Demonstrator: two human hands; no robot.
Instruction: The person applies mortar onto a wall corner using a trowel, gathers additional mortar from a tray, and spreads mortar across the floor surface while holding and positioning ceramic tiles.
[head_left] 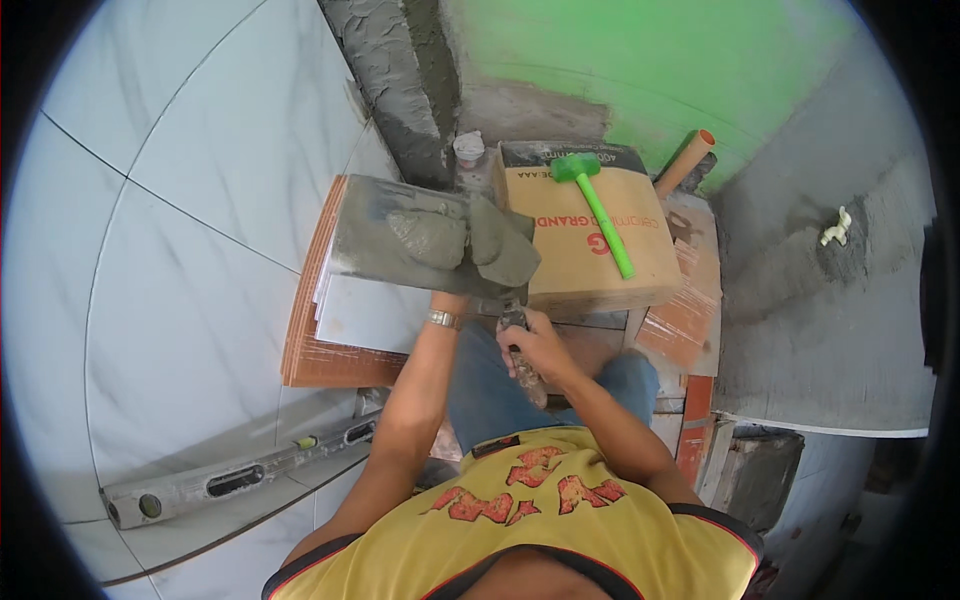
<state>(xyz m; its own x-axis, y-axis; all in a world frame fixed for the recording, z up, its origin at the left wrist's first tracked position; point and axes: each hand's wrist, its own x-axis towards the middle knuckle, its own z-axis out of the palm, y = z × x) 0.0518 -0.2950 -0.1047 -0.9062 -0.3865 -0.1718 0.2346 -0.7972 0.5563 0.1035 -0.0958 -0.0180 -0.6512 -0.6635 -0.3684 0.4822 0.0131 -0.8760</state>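
Observation:
A flat, rectangular mortar board (362,235), smeared grey, is held level before me. My left hand (450,301) supports it from below; its fingers are hidden underneath. A wet lump of mortar (428,238) lies in the middle of the board. My right hand (538,345) grips the dirty handle of a trowel (507,250), fingers wrapped round it. The trowel's blade is over the board's right end and carries a thick heap of mortar.
Right of the board, a cardboard box (600,240) bears a green mallet (598,205). A spirit level (240,480) lies at lower left beside white marbled tiles (200,190). Stacked tiles (370,310) sit below the board. An orange pipe (685,162) and a tap (836,228) are at right.

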